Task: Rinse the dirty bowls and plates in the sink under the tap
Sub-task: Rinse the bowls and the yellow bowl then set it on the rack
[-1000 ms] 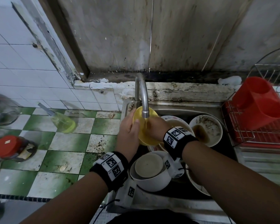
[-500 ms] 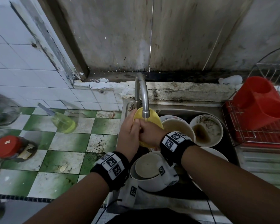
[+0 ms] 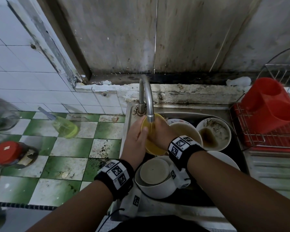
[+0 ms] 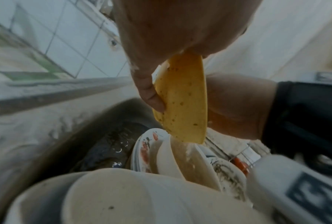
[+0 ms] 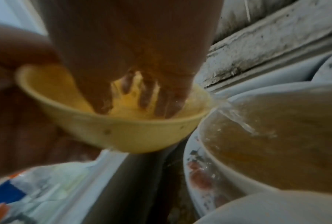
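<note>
A yellow bowl point(image 3: 151, 144) is tilted under the running tap point(image 3: 148, 99). My left hand point(image 3: 138, 136) grips its left rim, thumb point(image 4: 150, 94) on the inside edge. My right hand point(image 3: 159, 133) reaches into the yellow bowl point(image 5: 123, 134), its fingertips point(image 5: 146, 97) pressed against the wet bottom. Water spills over the rim into a large white bowl point(image 5: 276, 144) of brownish water. Other dirty dishes fill the sink point(image 3: 129, 114): a stack of white bowls point(image 3: 154, 180) near me, a stained bowl point(image 3: 214, 133) at the right, and a patterned plate point(image 4: 148, 148) beneath.
A wire rack point(image 3: 251, 136) with a red cutlery holder point(image 3: 271, 104) stands right of the sink. On the green-and-white tiled counter at the left lie a bottle of yellow liquid point(image 3: 65, 126) and a red-lidded jar point(image 3: 7, 153).
My right hand slid left across the inside of the yellow bowl, then back toward the middle. The left hand kept its grip under the tap, and the bowl's tilt shifted a little.
</note>
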